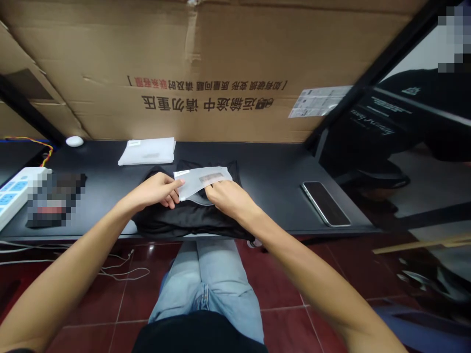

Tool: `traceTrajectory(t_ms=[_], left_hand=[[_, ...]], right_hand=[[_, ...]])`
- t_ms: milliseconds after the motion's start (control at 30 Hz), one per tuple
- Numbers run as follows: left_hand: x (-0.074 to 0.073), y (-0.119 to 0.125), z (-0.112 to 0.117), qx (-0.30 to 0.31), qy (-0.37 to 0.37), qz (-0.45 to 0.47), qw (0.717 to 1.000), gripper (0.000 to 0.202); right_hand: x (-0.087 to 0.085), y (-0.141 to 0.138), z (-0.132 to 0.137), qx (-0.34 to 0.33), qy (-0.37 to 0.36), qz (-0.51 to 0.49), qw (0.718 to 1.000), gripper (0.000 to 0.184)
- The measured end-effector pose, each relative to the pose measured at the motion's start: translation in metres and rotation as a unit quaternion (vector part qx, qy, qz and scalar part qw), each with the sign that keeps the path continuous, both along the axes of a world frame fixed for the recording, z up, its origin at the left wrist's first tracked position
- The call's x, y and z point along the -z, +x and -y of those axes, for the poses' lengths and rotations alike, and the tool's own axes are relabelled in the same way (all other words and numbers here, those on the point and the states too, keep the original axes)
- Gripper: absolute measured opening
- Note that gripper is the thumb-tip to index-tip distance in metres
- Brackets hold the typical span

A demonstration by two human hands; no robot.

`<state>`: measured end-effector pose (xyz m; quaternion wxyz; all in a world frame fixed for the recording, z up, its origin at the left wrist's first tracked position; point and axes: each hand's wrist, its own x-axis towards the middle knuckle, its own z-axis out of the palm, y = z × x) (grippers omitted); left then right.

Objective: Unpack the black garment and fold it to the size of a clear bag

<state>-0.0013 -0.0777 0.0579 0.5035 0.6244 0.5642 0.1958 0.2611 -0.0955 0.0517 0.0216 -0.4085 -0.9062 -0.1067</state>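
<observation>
A frosted translucent plastic bag (202,181) with a white label and a small printed sticker is held up in front of me. My left hand (152,191) pinches its left edge, and my right hand (228,197) grips its lower right side, with the fingers pressed on the film. Beneath both hands lies a black cloth garment (187,221), loosely folded on the black desk (272,164). The bag's lower edge rests close above the garment, and the bag hides part of it.
A stack of white packets (146,152) and a white mouse (74,141) lie at the back of the desk. A smartphone (326,203) sits at the right, a white power strip (14,193) and a pixelated object (55,201) at the left. Cardboard (184,68) stands behind.
</observation>
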Motion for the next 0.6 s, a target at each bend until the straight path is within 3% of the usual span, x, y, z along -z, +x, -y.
traceTrajectory(t_ms=[133, 233, 400, 533, 600], left_hand=[[0.004, 0.004, -0.001, -0.065, -0.075, 0.125, 0.987, 0.048], [0.004, 0.005, -0.004, -0.109, -0.076, 0.194, 0.972, 0.036], [-0.014, -0.006, -0.019, -0.154, 0.039, 0.231, 0.96, 0.027], [-0.033, -0.033, -0.042, -0.19, 0.132, 0.273, 0.934, 0.02], [-0.038, -0.05, -0.056, -0.196, 0.15, 0.289, 0.925, 0.018]], right_hand=[[-0.019, 0.006, 0.003, 0.005, 0.011, -0.053, 0.999, 0.032], [-0.026, 0.008, 0.008, -0.033, 0.015, -0.134, 0.99, 0.036], [-0.024, 0.013, 0.02, -0.105, 0.054, -0.278, 0.953, 0.048], [-0.017, 0.034, 0.022, -0.151, 0.098, -0.381, 0.907, 0.064], [-0.009, 0.05, 0.017, -0.162, 0.112, -0.39, 0.9, 0.066]])
